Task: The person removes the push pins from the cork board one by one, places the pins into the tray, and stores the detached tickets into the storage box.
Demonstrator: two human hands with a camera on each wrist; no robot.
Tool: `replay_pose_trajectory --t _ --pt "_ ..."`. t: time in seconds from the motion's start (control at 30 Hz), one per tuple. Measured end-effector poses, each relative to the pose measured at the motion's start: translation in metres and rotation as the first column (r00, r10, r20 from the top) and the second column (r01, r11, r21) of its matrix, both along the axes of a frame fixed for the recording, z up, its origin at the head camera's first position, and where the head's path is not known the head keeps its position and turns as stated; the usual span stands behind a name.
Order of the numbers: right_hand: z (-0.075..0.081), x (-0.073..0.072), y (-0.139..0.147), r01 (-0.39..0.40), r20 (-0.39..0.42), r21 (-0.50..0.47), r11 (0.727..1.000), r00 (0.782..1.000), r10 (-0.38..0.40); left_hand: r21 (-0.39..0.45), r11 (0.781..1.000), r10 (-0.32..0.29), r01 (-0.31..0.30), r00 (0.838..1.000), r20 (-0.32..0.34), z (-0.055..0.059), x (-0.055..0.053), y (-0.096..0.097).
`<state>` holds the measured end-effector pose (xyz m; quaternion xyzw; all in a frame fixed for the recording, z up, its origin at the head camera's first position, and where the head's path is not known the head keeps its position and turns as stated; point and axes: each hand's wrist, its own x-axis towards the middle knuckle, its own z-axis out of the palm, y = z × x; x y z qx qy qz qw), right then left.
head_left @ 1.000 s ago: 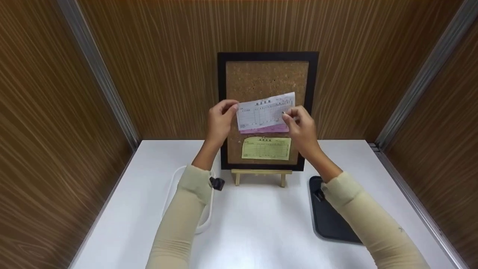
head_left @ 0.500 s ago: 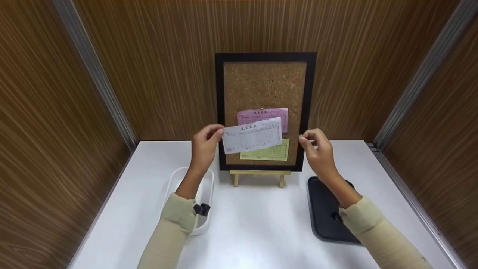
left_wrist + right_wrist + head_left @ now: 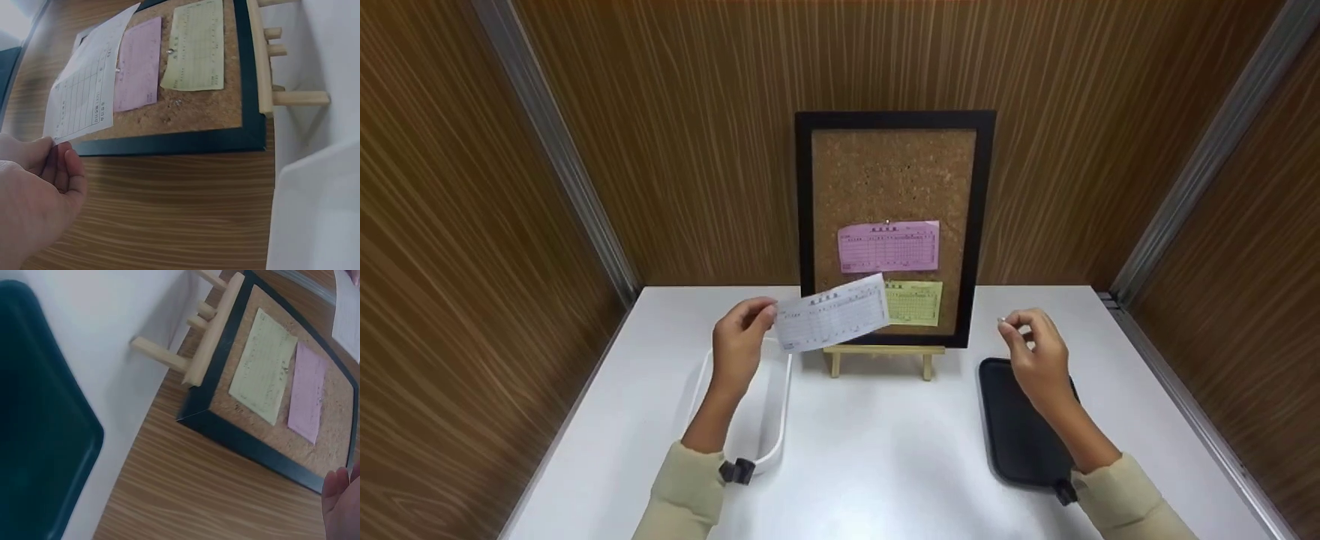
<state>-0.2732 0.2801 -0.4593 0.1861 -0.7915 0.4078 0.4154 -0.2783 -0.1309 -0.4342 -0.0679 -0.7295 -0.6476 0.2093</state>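
My left hand [image 3: 739, 349] pinches the left edge of a white printed slip [image 3: 832, 313], which hangs tilted in front of the board's lower left. The left wrist view shows the thumb and fingers on the slip's corner. Off to the right, above the black tray, my right hand [image 3: 1039, 356] pinches a tiny pale, shiny pushpin [image 3: 1002, 321] between thumb and forefinger. On the black-framed corkboard [image 3: 892, 176] a pink slip [image 3: 889, 247] is pinned above a yellow slip [image 3: 916, 304]. The white slip covers the yellow one's left part.
A small wooden easel [image 3: 885, 350] supports the corkboard. At the left stands a white bin [image 3: 785, 420], partly behind the left forearm. A black tray [image 3: 1020, 427] lies at the right, partly under the right arm. Wood-patterned walls enclose the white table [image 3: 885, 450].
The white slip came away from over the pink slip, moving down and left with my left hand. My right hand drew away right and down from the board, still pinching the pushpin.
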Motion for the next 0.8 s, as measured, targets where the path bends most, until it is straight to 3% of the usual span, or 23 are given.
replay_pose_trajectory --t 0.2,0.43,0.5,0.8 --pt "-0.022 0.014 0.022 0.048 0.057 -0.001 0.999 0.997 -0.048 0.004 0.999 0.050 -0.050 0.995 0.090 -0.015 0.011 -0.011" --pt "-0.047 0.027 0.042 0.107 0.179 -0.019 0.994 0.979 -0.102 -0.027 0.997 0.077 -0.073 0.979 0.189 -0.023 0.029 -0.026" --pt "-0.053 0.031 0.046 0.142 0.210 -0.002 0.990 0.968 -0.138 -0.026 0.997 0.076 -0.072 0.978 0.194 -0.031 0.030 -0.032" --pt "-0.073 0.043 0.058 0.243 0.332 0.085 0.966 0.907 -0.258 -0.051 0.993 0.117 -0.108 0.961 0.252 -0.047 0.040 -0.041"
